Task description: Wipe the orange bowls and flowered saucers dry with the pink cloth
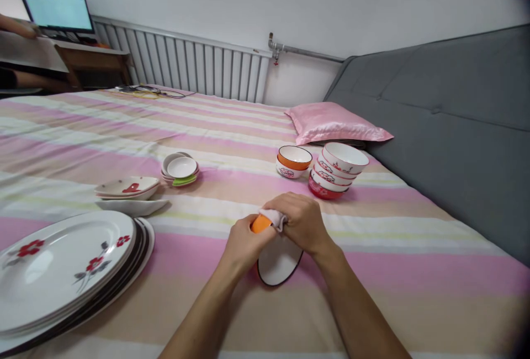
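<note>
An orange bowl with a white inside and dark rim (280,264) is tilted on its side just above or on the striped bedspread, its opening toward me. My left hand (247,242) grips its left side, fingers closed round the edge. My right hand (298,220) is closed on a pale cloth (274,217) pressed against the bowl's upper side. Beyond my hands stand a small stack with an orange bowl (295,158) on top and a taller stack of white and red bowls (340,167).
At left lie a stack of large flowered plates (70,259), several shallow dishes (127,186) and small nested saucers (181,168). A pink pillow (335,121) rests by the grey headboard (439,94). Cables (155,92) lie at the bed's far edge. Another person's arm (17,26) shows near a monitor (56,4).
</note>
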Demonstrator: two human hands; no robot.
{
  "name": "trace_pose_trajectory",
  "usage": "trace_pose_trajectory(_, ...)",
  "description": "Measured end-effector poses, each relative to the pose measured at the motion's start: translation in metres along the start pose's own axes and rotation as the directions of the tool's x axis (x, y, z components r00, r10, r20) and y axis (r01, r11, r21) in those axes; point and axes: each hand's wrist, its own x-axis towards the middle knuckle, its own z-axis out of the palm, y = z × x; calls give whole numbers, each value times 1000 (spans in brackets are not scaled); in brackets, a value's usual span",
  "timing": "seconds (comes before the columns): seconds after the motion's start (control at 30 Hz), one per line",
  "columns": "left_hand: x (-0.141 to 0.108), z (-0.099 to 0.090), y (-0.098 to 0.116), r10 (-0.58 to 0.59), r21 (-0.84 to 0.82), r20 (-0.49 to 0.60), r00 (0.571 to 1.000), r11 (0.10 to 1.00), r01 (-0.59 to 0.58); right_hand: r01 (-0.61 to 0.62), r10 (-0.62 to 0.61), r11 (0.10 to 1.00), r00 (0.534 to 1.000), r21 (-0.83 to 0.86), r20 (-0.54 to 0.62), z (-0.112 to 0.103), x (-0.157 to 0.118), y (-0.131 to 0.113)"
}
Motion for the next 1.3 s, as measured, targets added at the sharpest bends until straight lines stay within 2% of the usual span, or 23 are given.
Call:
trace_pose_trajectory(0.1,-1,1,0,5,30,27,1000,1000,-6,65,-64,998,998,-22,24,1,1,-8)
trace_pose_trajectory(0.2,-2,1,1,7,55,24,1000,998,-9,65,-65,998,997,-7,38,1,2,-10)
trace_pose_trajectory(0.37,-3,2,4,21,130,-36,999,991,-17,-74,60,992,990,107,129,-4,2,-1)
trace_pose_trajectory(0.5,-5,3,9,77,112,-81,994,991,-67,-227,190,942,968,249,164,-7,-1,9)
trace_pose_trajectory(0.7,-6,-2,12,163,-73,-164,973,982,-176,-441,441,772,890,458,113,-1,-2,19)
trace_pose_trajectory(0.8,-6,-4,10,214,-132,-242,946,959,-250,-493,516,730,852,475,91,8,-1,21)
trace_pose_trajectory(0.87,-6,-5,7,259,-157,-291,921,937,-313,-559,590,694,803,455,87,15,-1,21)
trace_pose_trajectory(0.97,-5,-6,0,301,-208,-350,887,898,-387,-673,700,570,698,472,151,22,-1,16)
trace_pose_trajectory(1.03,-4,-7,-5,300,-237,-399,867,879,-413,-709,706,444,653,547,273,24,0,8)
trace_pose_trajectory(1.1,-3,-7,-9,290,-243,-459,840,868,-432,-706,653,278,637,652,410,27,1,-1)
trace_pose_trajectory(1.2,-3,-7,-10,301,-203,-548,780,857,-473,-655,538,23,645,755,543,34,0,-14)
trace_pose_trajectory(1.3,-7,-5,-7,349,-135,-604,716,841,-524,-633,479,-140,630,762,611,41,-1,-22)
